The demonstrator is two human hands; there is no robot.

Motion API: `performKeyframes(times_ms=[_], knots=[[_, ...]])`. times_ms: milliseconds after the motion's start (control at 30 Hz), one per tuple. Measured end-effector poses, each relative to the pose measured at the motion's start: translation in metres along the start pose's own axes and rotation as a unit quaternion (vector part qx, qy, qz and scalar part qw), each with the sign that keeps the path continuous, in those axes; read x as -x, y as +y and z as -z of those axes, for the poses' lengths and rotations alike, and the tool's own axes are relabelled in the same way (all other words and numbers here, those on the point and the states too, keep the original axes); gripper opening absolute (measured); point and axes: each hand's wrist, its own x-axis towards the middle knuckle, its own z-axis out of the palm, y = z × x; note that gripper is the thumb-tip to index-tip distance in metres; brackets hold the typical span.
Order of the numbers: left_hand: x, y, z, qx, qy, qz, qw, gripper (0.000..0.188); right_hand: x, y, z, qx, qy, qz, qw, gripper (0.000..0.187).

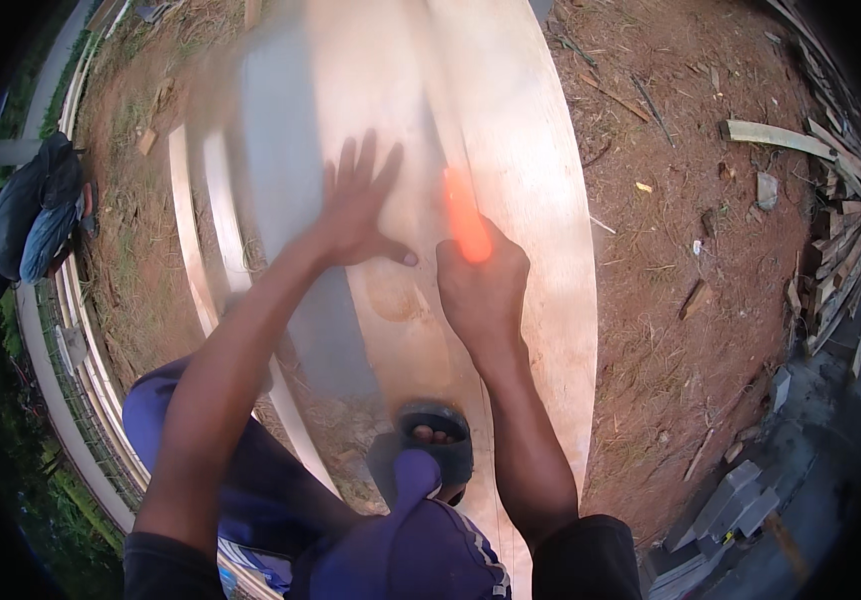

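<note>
A large pale plywood sheet (550,300) stretches lengthwise in front of me. My left hand (358,205) presses on it with the fingers spread and holds nothing. Just to its right, my right hand (485,290) is wrapped around the orange handle (465,215) of what looks like a handsaw. Its narrow blade points away from me and is blurred, so I cannot make out the teeth. A thin dark line runs along the sheet on the near side of my right hand. My foot in a dark sandal (437,432) rests on the plywood.
Two long timber strips (225,215) lie on the ground left of the sheet. Scrap boards (840,250) are heaped at the far right, above grey blocks (735,510). A person in dark clothes (40,215) is at the left edge. Reddish soil with wood bits surrounds the sheet.
</note>
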Motion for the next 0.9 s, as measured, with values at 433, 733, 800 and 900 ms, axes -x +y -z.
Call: performKeyframes(times_ms=[433, 733, 800, 900], knots=[[0.004, -0.009, -0.005, -0.019, -0.003, 0.017, 1.0, 0.15, 0.081, 0.013, 0.029, -0.035, -0.02, -0.042, 0.998, 0.049], [0.009, -0.019, -0.011, -0.017, 0.023, 0.007, 1.0, 0.152, 0.145, 0.011, 0.06, -0.003, -0.008, -0.056, 0.998, 0.035], [0.009, -0.02, -0.012, -0.018, 0.029, 0.005, 0.999, 0.152, 0.189, 0.001, 0.084, 0.036, 0.004, -0.072, 0.997, 0.029], [0.003, -0.015, -0.009, -0.017, 0.015, 0.006, 1.0, 0.152, 0.135, 0.001, 0.053, -0.011, 0.016, -0.067, 0.998, 0.035]])
